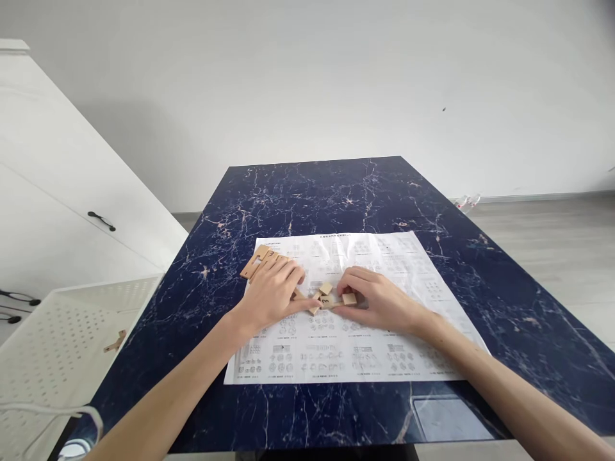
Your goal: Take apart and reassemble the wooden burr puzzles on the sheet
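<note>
Over the left part of a printed paper sheet (pixel 336 378), my left hand (pixel 271 291) is closed with curled fingers around a notched wooden puzzle piece (pixel 298 294). Its thumb reaches to the small light wooden pieces in the middle. My right hand (pixel 377 298) pinches a wooden puzzle piece marked 3 (pixel 327 301) from the right, and a pale block end (pixel 349 299) shows between its fingers. Another pale block (pixel 325 288) rests against the marked piece. Beyond my left hand lie flat notched wooden pieces (pixel 262 256), partly covered by the fingers. How the middle pieces join is too small to tell.
The sheet, printed with rows of small diagrams, lies on a dark blue marbled table (pixel 307 198). A dark-framed pale panel (pixel 451 419) is at the near edge. To the left stand a perforated white basket (pixel 72 320) with a wooden piece (pixel 115 342) and a white cable (pixel 52 408).
</note>
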Demonstrator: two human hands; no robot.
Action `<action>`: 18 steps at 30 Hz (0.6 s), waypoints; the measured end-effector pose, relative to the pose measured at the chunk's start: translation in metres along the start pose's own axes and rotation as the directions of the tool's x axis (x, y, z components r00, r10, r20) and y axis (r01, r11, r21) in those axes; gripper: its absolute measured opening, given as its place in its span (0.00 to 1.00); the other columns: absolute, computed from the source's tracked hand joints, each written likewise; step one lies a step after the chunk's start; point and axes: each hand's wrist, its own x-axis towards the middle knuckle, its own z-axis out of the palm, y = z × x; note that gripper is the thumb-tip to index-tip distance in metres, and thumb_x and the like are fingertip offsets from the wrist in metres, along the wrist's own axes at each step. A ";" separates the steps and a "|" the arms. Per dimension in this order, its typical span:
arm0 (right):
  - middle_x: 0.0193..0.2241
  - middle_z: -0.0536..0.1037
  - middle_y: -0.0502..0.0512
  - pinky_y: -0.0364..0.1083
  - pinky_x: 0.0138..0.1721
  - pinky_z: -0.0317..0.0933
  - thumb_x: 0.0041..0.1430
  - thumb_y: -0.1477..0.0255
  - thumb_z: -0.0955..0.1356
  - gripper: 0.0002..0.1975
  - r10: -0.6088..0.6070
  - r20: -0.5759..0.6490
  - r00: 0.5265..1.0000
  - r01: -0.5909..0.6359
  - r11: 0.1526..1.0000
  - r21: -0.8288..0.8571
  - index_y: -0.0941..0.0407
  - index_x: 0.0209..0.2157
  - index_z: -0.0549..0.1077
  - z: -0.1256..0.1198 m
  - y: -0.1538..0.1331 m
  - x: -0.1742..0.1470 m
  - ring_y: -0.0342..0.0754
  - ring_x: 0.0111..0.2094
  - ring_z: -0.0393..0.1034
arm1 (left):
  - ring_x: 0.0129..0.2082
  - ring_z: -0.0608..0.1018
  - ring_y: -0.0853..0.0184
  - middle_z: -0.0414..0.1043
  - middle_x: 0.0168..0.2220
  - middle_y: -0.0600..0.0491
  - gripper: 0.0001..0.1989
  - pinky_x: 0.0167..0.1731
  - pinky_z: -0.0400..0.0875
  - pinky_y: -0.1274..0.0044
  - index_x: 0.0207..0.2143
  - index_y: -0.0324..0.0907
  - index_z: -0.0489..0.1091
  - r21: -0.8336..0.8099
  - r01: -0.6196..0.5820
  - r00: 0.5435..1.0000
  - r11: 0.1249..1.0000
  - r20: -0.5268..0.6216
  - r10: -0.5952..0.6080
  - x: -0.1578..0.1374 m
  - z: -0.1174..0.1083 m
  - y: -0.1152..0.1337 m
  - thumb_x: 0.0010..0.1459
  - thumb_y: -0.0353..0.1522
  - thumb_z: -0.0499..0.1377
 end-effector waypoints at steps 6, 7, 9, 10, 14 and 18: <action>0.32 0.74 0.52 0.46 0.30 0.58 0.72 0.61 0.70 0.14 0.077 -0.037 0.996 -0.072 0.990 0.122 0.54 0.33 0.73 -0.003 0.001 0.001 0.45 0.29 0.64 | 0.27 0.73 0.64 0.75 0.28 0.51 0.31 0.31 0.61 0.72 0.29 0.40 0.69 -0.024 0.054 0.998 0.998 -0.044 -0.055 -0.001 0.004 0.006 0.78 0.49 0.43; 0.32 0.75 0.52 0.46 0.30 0.58 0.71 0.60 0.70 0.14 0.110 -0.037 0.993 -0.103 0.981 0.162 0.54 0.34 0.74 -0.003 0.002 0.001 0.45 0.29 0.64 | 0.26 0.72 0.65 0.74 0.26 0.51 0.32 0.29 0.58 0.72 0.28 0.41 0.69 -0.072 0.094 0.994 0.993 -0.053 -0.097 -0.002 0.004 0.006 0.78 0.49 0.43; 0.31 0.76 0.52 0.46 0.28 0.57 0.70 0.59 0.70 0.13 0.183 -0.022 0.983 -0.172 0.953 0.248 0.53 0.35 0.76 -0.005 0.002 0.001 0.44 0.28 0.63 | 0.23 0.68 0.66 0.71 0.23 0.52 0.33 0.26 0.55 0.73 0.25 0.41 0.67 -0.203 0.183 0.979 0.962 -0.056 -0.198 -0.003 0.002 0.008 0.77 0.51 0.43; 0.30 0.76 0.51 0.46 0.27 0.56 0.70 0.58 0.70 0.13 0.222 -0.004 0.975 -0.212 0.932 0.295 0.53 0.36 0.77 -0.006 0.002 0.001 0.44 0.27 0.62 | 0.22 0.68 0.67 0.70 0.22 0.53 0.34 0.26 0.54 0.73 0.24 0.42 0.66 -0.263 0.222 0.968 0.939 -0.052 -0.244 -0.003 0.001 0.009 0.77 0.51 0.42; 0.23 0.73 0.48 0.46 0.25 0.55 0.70 0.56 0.69 0.14 0.331 0.106 0.938 -0.341 0.817 0.465 0.53 0.41 0.77 -0.008 0.002 0.000 0.44 0.24 0.62 | 0.25 0.72 0.67 0.71 0.23 0.53 0.35 0.29 0.62 0.74 0.26 0.42 0.67 -0.442 0.310 0.930 0.842 -0.044 -0.366 -0.002 -0.005 0.016 0.79 0.48 0.35; 0.27 0.75 0.48 0.46 0.28 0.62 0.70 0.56 0.70 0.14 0.320 0.158 0.934 -0.350 0.737 0.578 0.52 0.45 0.74 -0.008 0.001 0.000 0.46 0.28 0.69 | 0.20 0.62 0.70 0.59 0.20 0.56 0.38 0.22 0.56 0.75 0.27 0.42 0.66 -0.783 0.383 0.857 0.491 0.102 -0.505 0.002 -0.011 0.024 0.74 0.58 0.36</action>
